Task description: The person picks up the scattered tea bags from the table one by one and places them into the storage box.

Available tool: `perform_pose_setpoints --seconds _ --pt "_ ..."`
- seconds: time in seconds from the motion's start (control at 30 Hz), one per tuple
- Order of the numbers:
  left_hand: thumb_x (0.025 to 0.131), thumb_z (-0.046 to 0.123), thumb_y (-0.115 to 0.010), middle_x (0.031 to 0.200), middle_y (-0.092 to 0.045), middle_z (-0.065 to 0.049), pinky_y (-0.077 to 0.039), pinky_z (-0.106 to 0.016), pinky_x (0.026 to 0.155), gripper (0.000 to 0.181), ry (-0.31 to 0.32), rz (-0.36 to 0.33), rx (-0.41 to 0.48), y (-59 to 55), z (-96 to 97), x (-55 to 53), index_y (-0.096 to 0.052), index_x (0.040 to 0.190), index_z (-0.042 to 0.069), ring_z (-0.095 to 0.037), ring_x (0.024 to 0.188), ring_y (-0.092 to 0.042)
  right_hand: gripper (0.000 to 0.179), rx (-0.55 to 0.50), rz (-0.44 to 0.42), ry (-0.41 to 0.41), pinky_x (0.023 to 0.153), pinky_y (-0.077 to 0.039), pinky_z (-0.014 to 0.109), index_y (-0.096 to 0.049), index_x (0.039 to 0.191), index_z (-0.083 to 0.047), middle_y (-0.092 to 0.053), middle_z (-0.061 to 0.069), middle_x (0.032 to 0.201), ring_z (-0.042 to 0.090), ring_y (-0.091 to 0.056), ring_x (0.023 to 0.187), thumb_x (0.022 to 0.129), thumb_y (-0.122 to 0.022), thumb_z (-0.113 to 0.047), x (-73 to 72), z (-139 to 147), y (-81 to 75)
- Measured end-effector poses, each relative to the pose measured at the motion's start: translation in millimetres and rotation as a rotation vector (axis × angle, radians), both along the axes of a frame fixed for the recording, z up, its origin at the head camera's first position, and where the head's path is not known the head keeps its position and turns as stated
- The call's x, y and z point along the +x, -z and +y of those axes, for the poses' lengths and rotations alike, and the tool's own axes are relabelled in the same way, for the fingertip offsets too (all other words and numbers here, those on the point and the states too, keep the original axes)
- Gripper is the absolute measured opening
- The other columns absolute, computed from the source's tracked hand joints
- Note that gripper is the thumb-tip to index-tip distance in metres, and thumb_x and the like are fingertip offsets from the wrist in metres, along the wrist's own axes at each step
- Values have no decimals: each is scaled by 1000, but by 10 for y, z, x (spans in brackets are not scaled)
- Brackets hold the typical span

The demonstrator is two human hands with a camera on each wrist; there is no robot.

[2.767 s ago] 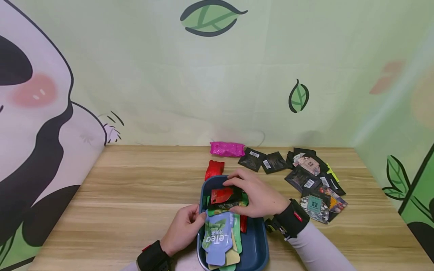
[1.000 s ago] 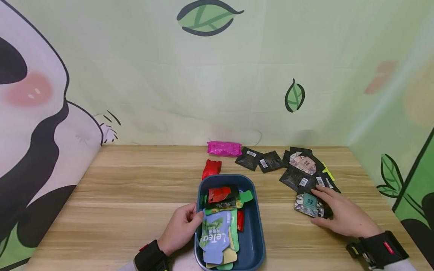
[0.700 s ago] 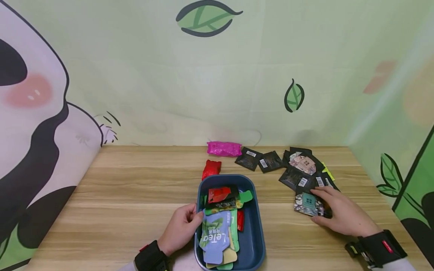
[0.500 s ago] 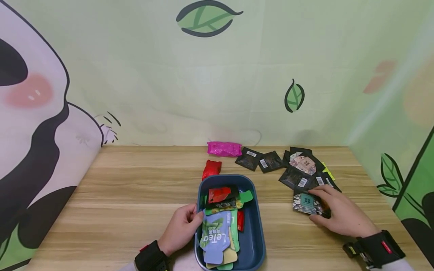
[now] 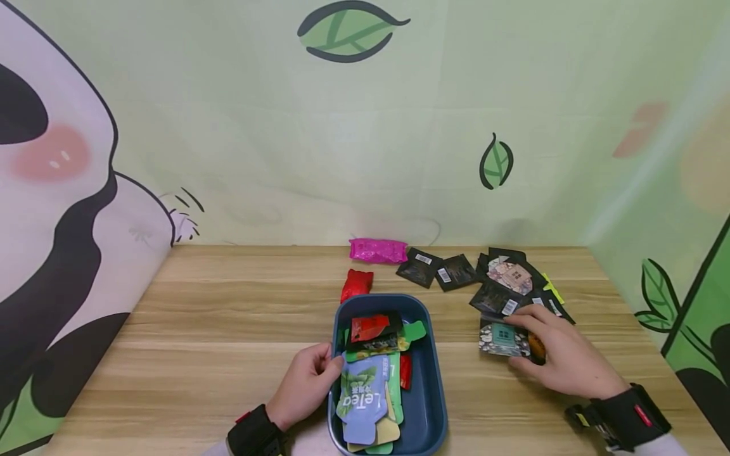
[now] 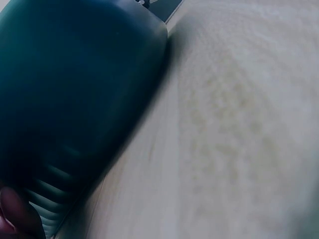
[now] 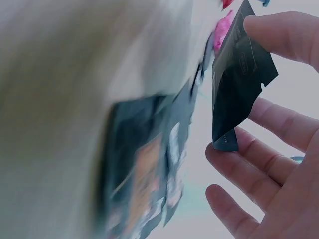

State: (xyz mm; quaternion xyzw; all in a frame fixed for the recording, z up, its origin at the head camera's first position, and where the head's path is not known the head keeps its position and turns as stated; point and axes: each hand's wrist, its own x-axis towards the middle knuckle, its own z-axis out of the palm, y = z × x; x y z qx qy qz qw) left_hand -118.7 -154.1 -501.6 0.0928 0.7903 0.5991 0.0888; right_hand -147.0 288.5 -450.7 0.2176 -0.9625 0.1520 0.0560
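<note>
My left hand (image 5: 305, 383) grips the left rim of a dark blue rectangular box (image 5: 424, 415), thumb at the rim. In the left wrist view a fingertip (image 6: 19, 211) shows against the box's ridged side. My right hand (image 5: 567, 351) pinches a black sachet (image 5: 504, 340) with a teal label and a floral print. In the right wrist view the sachet (image 7: 239, 79) stands on edge between thumb and fingers, its dark back showing. Inside the box lie a blue-purple "LeTea" packet (image 5: 362, 399), a black-and-red sachet (image 5: 371, 329) and green and yellow packets.
Several black sachets (image 5: 510, 275) lie in an overlapping pile at the back right. Two more black sachets (image 5: 419, 266) lie left of it, beside a pink packet (image 5: 377, 250). A red packet (image 5: 356, 283) sits just behind the box. A printed backdrop stands behind the table.
My right hand has left the box, reached to the pile at the right, and taken the teal-labelled sachet, which has now shifted left with it. My left hand has stayed at the rim.
</note>
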Motion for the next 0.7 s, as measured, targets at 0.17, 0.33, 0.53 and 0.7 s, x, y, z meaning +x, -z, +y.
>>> perform_pose_setpoints --seconds 0.17,0.33,0.53,0.7 --pt "99 27 -56 62 -43 1 -33 -23 52 29 -2 -1 -5 5 1 -2 -53 81 5 -13 59 -48 61 -17 34 -37 94 -46 50 -62 132 -19 -51 -1 132 24 -55 115 78 -78 -43 -31 -142 -81" --pt "99 27 -55 62 -43 1 -33 -23 52 29 -3 -4 -15 3 -8 -6 -53 81 5 -14 60 -49 62 -81 60 -101 92 -47 43 -62 132 -20 -50 -7 131 16 -54 111 77 -80 -39 -112 -371 -181" --pt "100 23 -53 62 -43 1 -32 -23 51 27 3 -8 -10 -7 -5 -6 -52 81 4 -13 59 -49 62 -129 77 -170 96 -44 40 -60 135 -22 -49 -12 133 11 -51 117 78 -78 -41 -215 -692 -288" --pt "100 20 -53 62 -41 1 -32 -23 51 26 7 -7 0 -12 -1 -2 -51 80 4 -13 60 -49 61 -168 77 -229 95 -44 40 -59 136 -24 -48 -12 134 11 -50 117 81 -75 -45 -255 -940 -363"
